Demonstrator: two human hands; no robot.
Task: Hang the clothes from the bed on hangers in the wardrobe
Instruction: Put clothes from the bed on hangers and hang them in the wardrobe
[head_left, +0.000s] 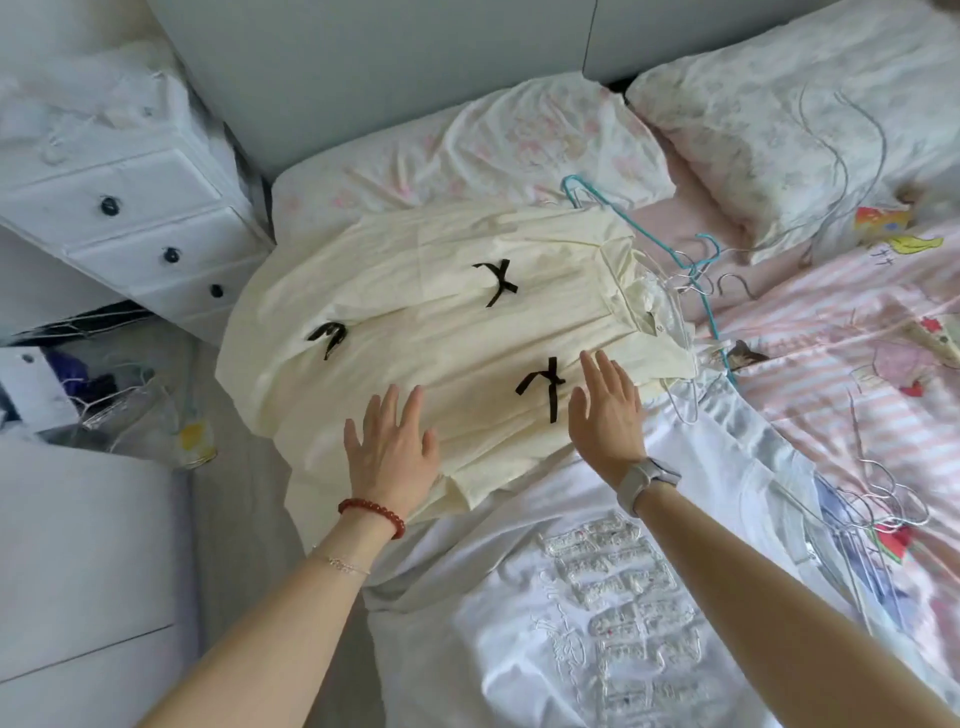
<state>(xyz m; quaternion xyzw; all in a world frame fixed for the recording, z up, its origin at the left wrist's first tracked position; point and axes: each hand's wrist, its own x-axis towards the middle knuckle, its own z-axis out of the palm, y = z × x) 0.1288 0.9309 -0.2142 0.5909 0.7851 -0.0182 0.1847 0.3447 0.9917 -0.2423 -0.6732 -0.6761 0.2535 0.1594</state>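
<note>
A cream shirt (415, 322) with three black bows lies spread flat on the bed, collar toward the right. My left hand (392, 447) lies flat with spread fingers on the shirt's near hem. My right hand (608, 410) rests flat on the shirt next to the lower bow, a watch on its wrist. A white garment with raised lettering (597, 597) lies below the shirt. A teal wire hanger (670, 260) and silver hangers (685, 280) lie tangled by the collar. More silver hangers (878, 499) sit at the right.
Two floral pillows (545, 140) lie against the grey headboard. A pink patterned duvet (857, 364) covers the bed's right side. A white drawer chest (130, 223) stands left of the bed, with clutter and plastic bags (130, 415) on the floor below it.
</note>
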